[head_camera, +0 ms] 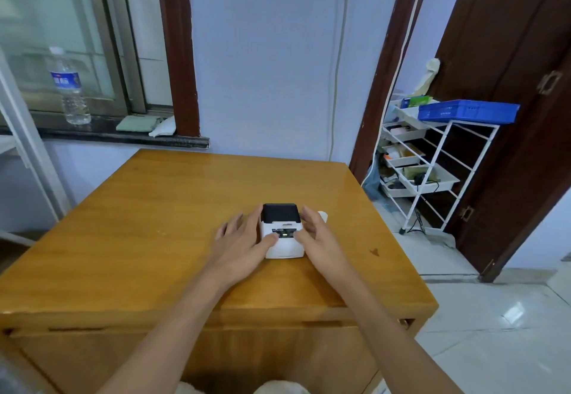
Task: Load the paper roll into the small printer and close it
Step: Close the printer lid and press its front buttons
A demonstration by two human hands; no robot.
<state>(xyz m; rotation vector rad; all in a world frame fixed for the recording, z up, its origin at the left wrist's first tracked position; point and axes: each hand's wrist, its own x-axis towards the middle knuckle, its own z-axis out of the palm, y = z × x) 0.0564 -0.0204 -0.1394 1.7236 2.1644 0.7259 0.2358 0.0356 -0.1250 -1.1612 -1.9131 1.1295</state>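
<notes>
While the small printer stands, lid down, toward the right edge of the tabletop, the left hand and right hand flank it, fingers straight, thumbs touching its white front.

Tabletop open beyond printer; left hand, right hand flank it.

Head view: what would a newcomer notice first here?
The small printer, lid down, sits on the wooden table between the left hand and right hand, both thumbs on its top. A blue basket tops the rack at right; a water bottle stands on the windowsill at left.
</notes>
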